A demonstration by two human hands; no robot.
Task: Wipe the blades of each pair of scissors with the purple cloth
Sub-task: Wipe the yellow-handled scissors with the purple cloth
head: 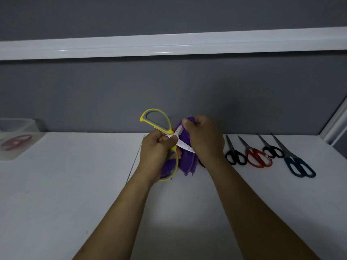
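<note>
My left hand [156,149] grips the yellow-and-grey scissors [161,121] near the pivot, held above the white table with the handles spread wide apart. One handle points up and the other points down. My right hand [204,137] holds the purple cloth [187,160] bunched around the blades. A strip of bare blade shows between the two hands. The blade tips are hidden behind my right hand and the cloth.
On the white table [75,184] to the right lie a small black pair [235,156], a red pair [258,157], another black pair [273,150] and a dark blue pair [299,166]. A clear container [16,139] at far left holds red scissors. A grey wall stands behind.
</note>
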